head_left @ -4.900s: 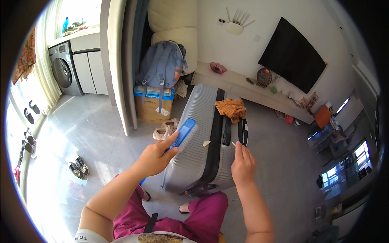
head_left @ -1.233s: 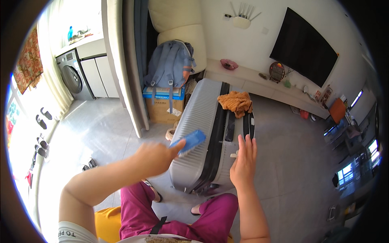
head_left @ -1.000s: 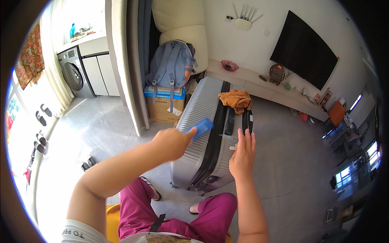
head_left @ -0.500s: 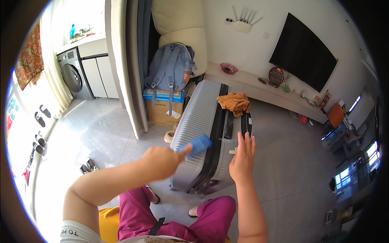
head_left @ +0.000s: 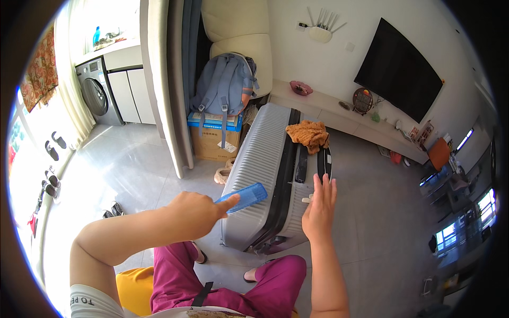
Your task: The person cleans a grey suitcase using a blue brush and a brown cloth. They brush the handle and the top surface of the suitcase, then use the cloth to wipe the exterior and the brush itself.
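Note:
A grey ribbed suitcase (head_left: 257, 159) lies on its side before my knees, with a black zipper band along it. Closed round one end of a flat blue oblong tool (head_left: 248, 197) is my left hand (head_left: 193, 212), index finger extended along it. The tool is over the suitcase's near left part; whether it touches the shell I cannot tell. My right hand (head_left: 319, 208) is flat with fingers stretched out, at the suitcase's right edge near a small white piece (head_left: 307, 199). Beyond it, a crumpled orange-brown cloth (head_left: 309, 134) lies on top by the black handle (head_left: 301, 165).
Behind the suitcase a blue-grey backpack (head_left: 225, 85) sits on a cardboard box (head_left: 212, 144). A low white cabinet (head_left: 339, 116) runs along the wall under a television (head_left: 398, 70). Slippers (head_left: 224, 172) lie left of the suitcase, and grey floor tiles extend right.
My left hand has drawn the blue tool back to the left and slightly nearer me. The right hand stays nearly in place; the view has shifted a little.

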Demonstrator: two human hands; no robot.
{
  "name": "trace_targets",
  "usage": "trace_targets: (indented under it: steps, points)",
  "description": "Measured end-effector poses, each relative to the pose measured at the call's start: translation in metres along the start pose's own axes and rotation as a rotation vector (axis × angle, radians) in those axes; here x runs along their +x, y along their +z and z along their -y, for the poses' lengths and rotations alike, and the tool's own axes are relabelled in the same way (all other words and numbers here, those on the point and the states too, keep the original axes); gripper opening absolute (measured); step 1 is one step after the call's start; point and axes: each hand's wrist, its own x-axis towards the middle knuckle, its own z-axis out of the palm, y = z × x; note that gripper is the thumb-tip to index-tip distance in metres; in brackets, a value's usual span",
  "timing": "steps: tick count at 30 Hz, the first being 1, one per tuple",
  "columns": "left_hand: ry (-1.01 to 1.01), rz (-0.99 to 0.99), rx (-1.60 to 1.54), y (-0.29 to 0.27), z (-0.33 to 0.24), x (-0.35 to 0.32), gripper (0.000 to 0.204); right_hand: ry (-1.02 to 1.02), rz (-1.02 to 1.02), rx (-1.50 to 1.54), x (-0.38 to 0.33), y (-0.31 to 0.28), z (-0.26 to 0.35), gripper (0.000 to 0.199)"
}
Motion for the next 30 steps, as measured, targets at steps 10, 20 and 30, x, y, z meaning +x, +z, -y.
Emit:
trace_targets:
  steps: [10,20,30]
  points:
    - [0.051,-0.254,-0.035,-0.001,0.004,0.045,0.049,-0.047,-0.029,0.001,0.007,0.005,-0.003,0.07]
    - [0.381,-0.2,-0.06,-0.02,0.038,0.044,0.038,-0.055,-0.009,0.064,0.009,0.002,-0.002,0.066]
    - [0.431,-0.116,-0.096,-0.017,0.062,0.058,0.04,-0.089,0.035,0.103,0.011,-0.006,-0.022,0.064]
